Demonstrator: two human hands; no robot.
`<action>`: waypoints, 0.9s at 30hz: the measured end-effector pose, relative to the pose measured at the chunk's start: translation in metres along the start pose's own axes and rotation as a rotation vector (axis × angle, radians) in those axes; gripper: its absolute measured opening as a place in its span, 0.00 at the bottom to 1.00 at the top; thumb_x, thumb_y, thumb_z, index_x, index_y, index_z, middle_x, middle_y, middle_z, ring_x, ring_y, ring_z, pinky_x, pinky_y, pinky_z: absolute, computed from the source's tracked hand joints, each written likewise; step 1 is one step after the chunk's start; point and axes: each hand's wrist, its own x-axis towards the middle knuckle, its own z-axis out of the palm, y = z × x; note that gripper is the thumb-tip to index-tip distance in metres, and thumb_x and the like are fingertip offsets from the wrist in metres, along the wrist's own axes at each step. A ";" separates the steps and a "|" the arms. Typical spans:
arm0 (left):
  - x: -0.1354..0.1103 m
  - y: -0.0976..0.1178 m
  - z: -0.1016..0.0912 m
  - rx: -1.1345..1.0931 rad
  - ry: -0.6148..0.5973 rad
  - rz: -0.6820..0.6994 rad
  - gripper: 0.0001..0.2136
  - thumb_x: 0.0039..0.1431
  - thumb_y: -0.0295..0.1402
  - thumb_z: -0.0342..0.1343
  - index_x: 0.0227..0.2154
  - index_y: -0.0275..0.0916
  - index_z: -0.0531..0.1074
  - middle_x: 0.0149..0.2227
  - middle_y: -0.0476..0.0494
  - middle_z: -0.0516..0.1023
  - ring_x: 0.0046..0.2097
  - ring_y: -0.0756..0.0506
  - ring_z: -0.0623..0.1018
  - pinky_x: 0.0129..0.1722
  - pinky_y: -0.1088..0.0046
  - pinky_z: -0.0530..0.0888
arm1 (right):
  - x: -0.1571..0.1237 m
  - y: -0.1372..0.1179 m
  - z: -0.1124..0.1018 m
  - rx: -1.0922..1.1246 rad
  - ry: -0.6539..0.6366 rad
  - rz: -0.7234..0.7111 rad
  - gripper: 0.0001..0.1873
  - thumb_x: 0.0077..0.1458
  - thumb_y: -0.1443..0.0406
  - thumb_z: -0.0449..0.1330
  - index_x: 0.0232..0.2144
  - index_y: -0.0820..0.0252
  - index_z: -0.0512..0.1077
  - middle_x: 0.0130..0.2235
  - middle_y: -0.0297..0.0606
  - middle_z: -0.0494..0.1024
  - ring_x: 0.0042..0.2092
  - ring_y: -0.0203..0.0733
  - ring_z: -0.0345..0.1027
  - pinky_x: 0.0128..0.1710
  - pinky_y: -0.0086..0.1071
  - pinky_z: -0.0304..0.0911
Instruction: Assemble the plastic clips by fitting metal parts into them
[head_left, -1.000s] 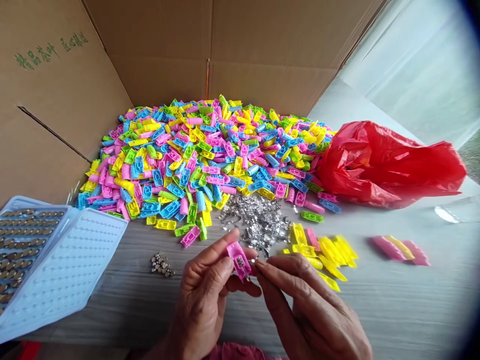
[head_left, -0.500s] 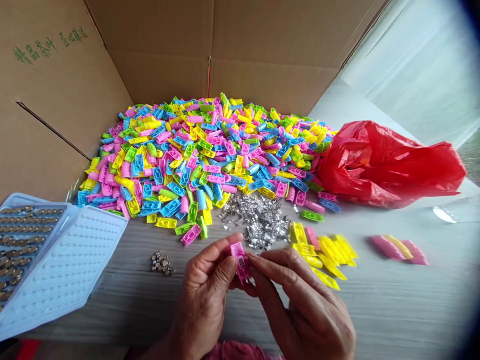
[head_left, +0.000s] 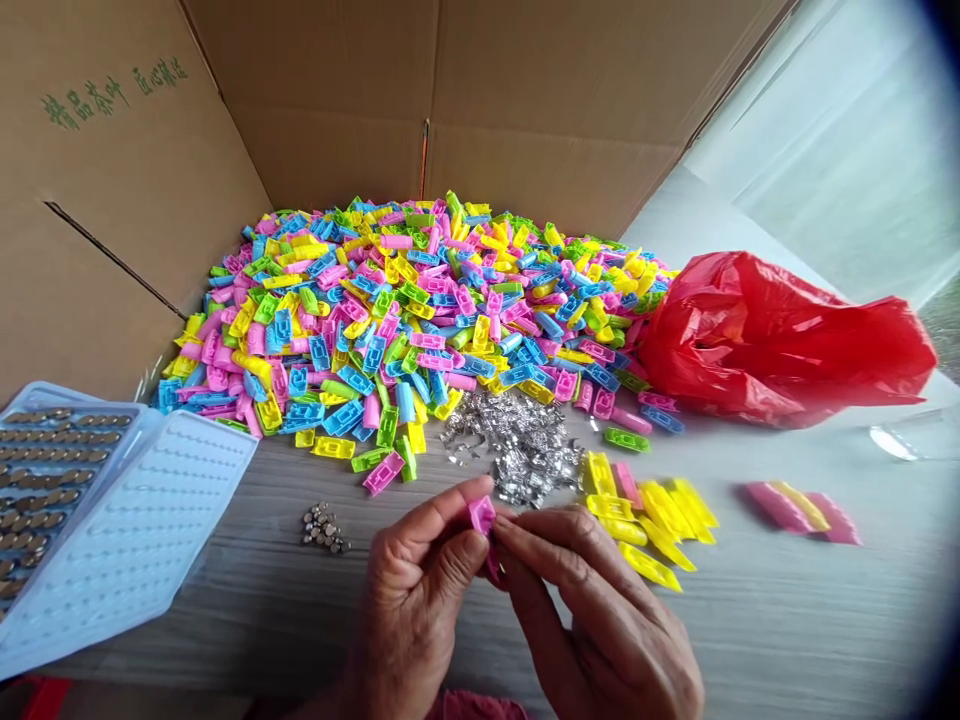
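My left hand (head_left: 420,600) pinches a small pink plastic piece (head_left: 482,515) between thumb and fingers, low in the middle of the view. My right hand (head_left: 600,620) meets it from the right, its fingertips closed on the same pink piece. Just beyond my hands lies a heap of small shiny metal clips (head_left: 517,440). Behind that spreads a large pile of pink, blue, yellow and green plastic pieces (head_left: 405,310). A small cluster of button cells (head_left: 324,527) lies left of my left hand.
A clear blister tray (head_left: 127,530) holding rows of button cells sits at the left edge. Cardboard box walls (head_left: 315,110) stand behind the pile. A red plastic bag (head_left: 780,335) lies at the right. Yellow and pink pieces (head_left: 652,515) lie right of my hands, more pieces (head_left: 802,505) farther right.
My right hand's fingers closed in onto the pink piece, which turned so that less of it shows. Both hands stayed nearly in place.
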 end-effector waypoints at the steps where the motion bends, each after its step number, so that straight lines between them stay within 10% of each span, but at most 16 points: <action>1: 0.000 0.000 0.000 0.008 0.000 0.010 0.10 0.55 0.32 0.62 0.41 0.48 0.80 0.32 0.49 0.83 0.32 0.52 0.76 0.36 0.81 0.74 | -0.001 0.000 0.000 0.003 -0.001 -0.007 0.17 0.54 0.79 0.58 0.45 0.63 0.72 0.38 0.44 0.77 0.38 0.39 0.72 0.34 0.31 0.72; 18: -0.002 0.002 0.001 0.058 -0.048 0.112 0.11 0.57 0.30 0.59 0.41 0.50 0.79 0.37 0.51 0.85 0.36 0.51 0.80 0.40 0.83 0.74 | 0.000 0.001 -0.006 0.008 -0.041 0.024 0.17 0.54 0.77 0.59 0.45 0.62 0.71 0.39 0.41 0.77 0.39 0.37 0.72 0.38 0.27 0.70; 27: 0.000 0.002 0.002 0.030 -0.061 0.137 0.10 0.58 0.31 0.59 0.41 0.51 0.79 0.37 0.50 0.85 0.36 0.51 0.81 0.39 0.83 0.75 | -0.007 -0.007 0.001 -0.005 0.139 0.068 0.18 0.53 0.78 0.59 0.45 0.60 0.72 0.36 0.38 0.75 0.38 0.36 0.71 0.37 0.27 0.68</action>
